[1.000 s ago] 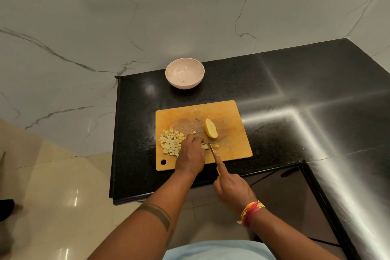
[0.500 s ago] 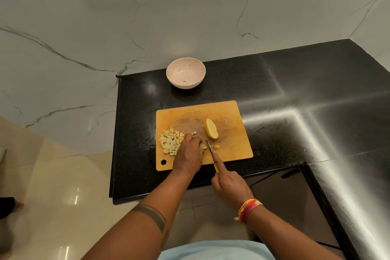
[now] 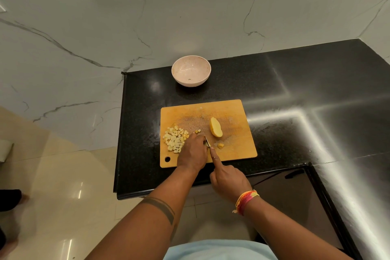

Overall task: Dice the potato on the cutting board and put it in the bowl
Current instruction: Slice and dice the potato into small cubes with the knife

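Head view, setting: black granite counter (image 3: 274,82) in a corner against white marble-patterned walls, with a wooden cutting board (image 3: 234,150) near its front edge.
Bowl: pink bowl (image 3: 191,70) stands beyond the board, well apart from it, holding no dice so far.
Left hand: left hand (image 3: 192,152) lies knuckles-up on the board's near middle, fingers curled down over a potato piece that is almost wholly hidden beneath them; I take it to be pressing that piece still.
Right hand: right hand (image 3: 229,179) grips the knife (image 3: 207,143) by the handle, index finger stretched along the spine, the blade touching or just beside the left fingertips.
Key relation: the blade points away from the person and sits on the right flank of the held piece, so each cut works leftward toward the holding fingers.
Potato half: uncut potato half (image 3: 215,127) lies just beyond the blade tip, long axis running away from the person, pale yellow and smooth.
Diced potato: heap of pale cubes (image 3: 175,138) lies left of the left hand; one stray chunk (image 3: 220,145) sits right of the blade.
Progress: dicing looks partway done; nothing transferred yet.
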